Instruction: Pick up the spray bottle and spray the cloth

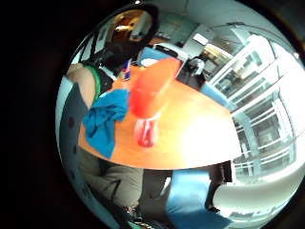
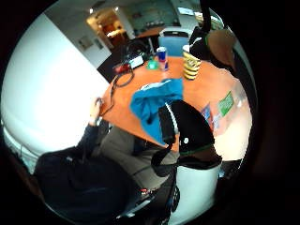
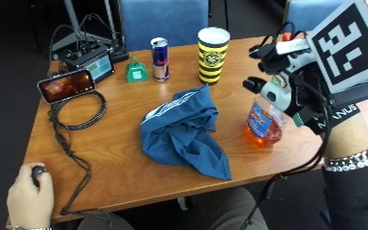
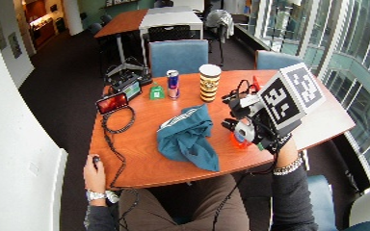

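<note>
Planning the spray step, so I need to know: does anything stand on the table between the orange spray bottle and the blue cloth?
Nothing visible does. Bare wooden table separates the orange-liquid spray bottle from the crumpled blue cloth; the gloved right hand is at the bottle's top.

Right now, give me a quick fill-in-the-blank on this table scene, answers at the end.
1. The liquid in the spray bottle is ____.
2. The crumpled blue cloth lies on the ____, untouched by the hands.
3. The gloved right hand is at the ____ of the spray bottle.
4. The drink can stands between the green object and the yellow and black ____.

Missing words: orange; table; top; cup
</note>
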`<state>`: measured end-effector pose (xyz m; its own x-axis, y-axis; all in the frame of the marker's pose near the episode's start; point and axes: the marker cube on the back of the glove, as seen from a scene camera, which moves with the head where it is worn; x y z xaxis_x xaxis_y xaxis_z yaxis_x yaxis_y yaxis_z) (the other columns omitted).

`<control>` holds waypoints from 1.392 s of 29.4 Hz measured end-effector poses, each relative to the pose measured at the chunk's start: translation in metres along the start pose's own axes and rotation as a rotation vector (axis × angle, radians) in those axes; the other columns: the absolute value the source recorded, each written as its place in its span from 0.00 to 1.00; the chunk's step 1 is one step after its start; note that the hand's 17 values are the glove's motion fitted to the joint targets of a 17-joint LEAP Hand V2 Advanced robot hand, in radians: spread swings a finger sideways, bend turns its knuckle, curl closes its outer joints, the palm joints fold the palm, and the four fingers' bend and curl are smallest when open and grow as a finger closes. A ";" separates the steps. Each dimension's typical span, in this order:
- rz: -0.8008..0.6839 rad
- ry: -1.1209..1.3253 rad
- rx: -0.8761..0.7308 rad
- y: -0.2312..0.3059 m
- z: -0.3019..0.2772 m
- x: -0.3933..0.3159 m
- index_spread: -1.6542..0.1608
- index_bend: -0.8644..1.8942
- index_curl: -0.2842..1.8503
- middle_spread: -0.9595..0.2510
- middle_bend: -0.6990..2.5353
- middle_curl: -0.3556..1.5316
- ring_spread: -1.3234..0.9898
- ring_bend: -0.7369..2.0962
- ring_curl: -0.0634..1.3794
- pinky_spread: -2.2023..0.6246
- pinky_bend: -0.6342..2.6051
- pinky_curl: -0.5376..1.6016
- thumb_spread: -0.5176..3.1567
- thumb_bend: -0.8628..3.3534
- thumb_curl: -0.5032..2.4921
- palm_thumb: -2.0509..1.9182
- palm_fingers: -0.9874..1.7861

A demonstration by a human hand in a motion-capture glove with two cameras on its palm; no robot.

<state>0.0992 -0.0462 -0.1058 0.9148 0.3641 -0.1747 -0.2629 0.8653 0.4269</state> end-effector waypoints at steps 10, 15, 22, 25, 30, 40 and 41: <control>0.312 0.012 0.280 -0.012 -0.005 0.023 0.72 0.36 0.27 0.65 0.31 0.39 0.50 0.41 0.29 0.78 0.26 0.39 0.46 0.24 0.27 0.68 0.77; 0.553 -0.097 0.334 -0.007 0.017 0.038 0.73 0.35 0.27 0.65 0.32 0.40 0.50 0.42 0.31 0.77 0.26 0.40 0.45 0.24 0.28 0.69 0.76; 0.692 -0.216 0.375 0.011 0.052 0.046 0.73 0.33 0.25 0.65 0.32 0.41 0.50 0.45 0.32 0.76 0.28 0.41 0.44 0.22 0.28 0.70 0.76; 0.724 -0.261 0.393 0.019 0.066 0.052 0.74 0.34 0.24 0.65 0.33 0.41 0.50 0.45 0.33 0.75 0.28 0.41 0.44 0.22 0.29 0.70 0.76; 0.750 -0.380 0.436 0.023 0.083 0.060 0.74 0.34 0.24 0.64 0.34 0.42 0.49 0.46 0.33 0.75 0.28 0.42 0.43 0.21 0.29 0.70 0.77; 0.715 -0.644 0.500 0.011 0.109 0.060 0.75 0.37 0.26 0.63 0.34 0.42 0.49 0.46 0.33 0.73 0.30 0.43 0.44 0.20 0.29 0.70 0.80; 0.704 -0.662 0.502 0.009 0.111 0.061 0.75 0.37 0.26 0.63 0.34 0.42 0.49 0.46 0.33 0.72 0.30 0.43 0.44 0.20 0.29 0.70 0.81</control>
<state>0.1864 -0.0551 -0.0138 0.6314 0.3350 0.6994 -0.7750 0.2415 0.5840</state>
